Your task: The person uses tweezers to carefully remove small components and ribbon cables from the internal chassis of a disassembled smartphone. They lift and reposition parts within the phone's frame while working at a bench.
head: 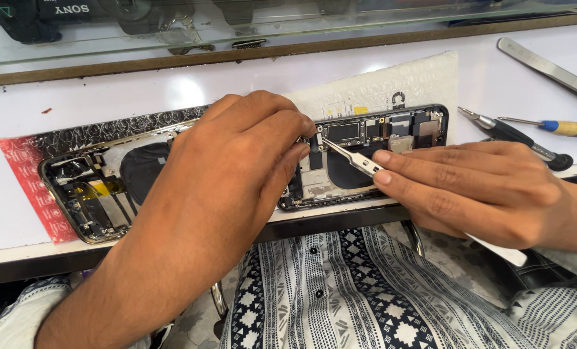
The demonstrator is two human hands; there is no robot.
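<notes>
An opened smartphone point(379, 132) lies on the white counter with its circuit board and black coil exposed. To its left rests the phone's detached rear housing point(88, 187), also facing up. My right hand point(469, 187) grips metal tweezers point(350, 158), whose tip touches the board near the phone's upper left corner. My left hand point(237, 161) lies over the gap between the two halves, fingers curled and fingertips pressing at the same spot; what is under them is hidden.
A textured white mat point(398, 81) and a red-and-black patterned mat point(30, 187) lie under the parts. A second pair of tweezers point(547, 68), a black screwdriver point(514, 136) and a blue-and-yellow screwdriver point(560, 127) rest at the right. A glass shelf point(172, 39) runs along the back.
</notes>
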